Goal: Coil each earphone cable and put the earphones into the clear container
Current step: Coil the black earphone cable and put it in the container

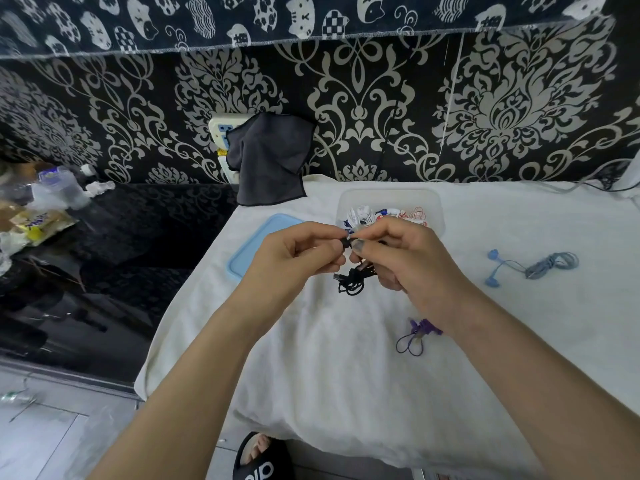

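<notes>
Both hands pinch black earphones blocking the clear container (blue lid left); blue earphones, purple earphones nearby.

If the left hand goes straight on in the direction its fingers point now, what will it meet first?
The left hand points rightward at the right hand; both pinch the black earphones. It would most likely meet the right hand's fingertips first, almost touching already, though depth is unclear.

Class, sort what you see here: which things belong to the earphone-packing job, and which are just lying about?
Job: black earphones held by left hand and right hand; blue earphones; purple earphones; clear container; blue lid.

Lying about: dark cloth; bottle; sandal.
</notes>
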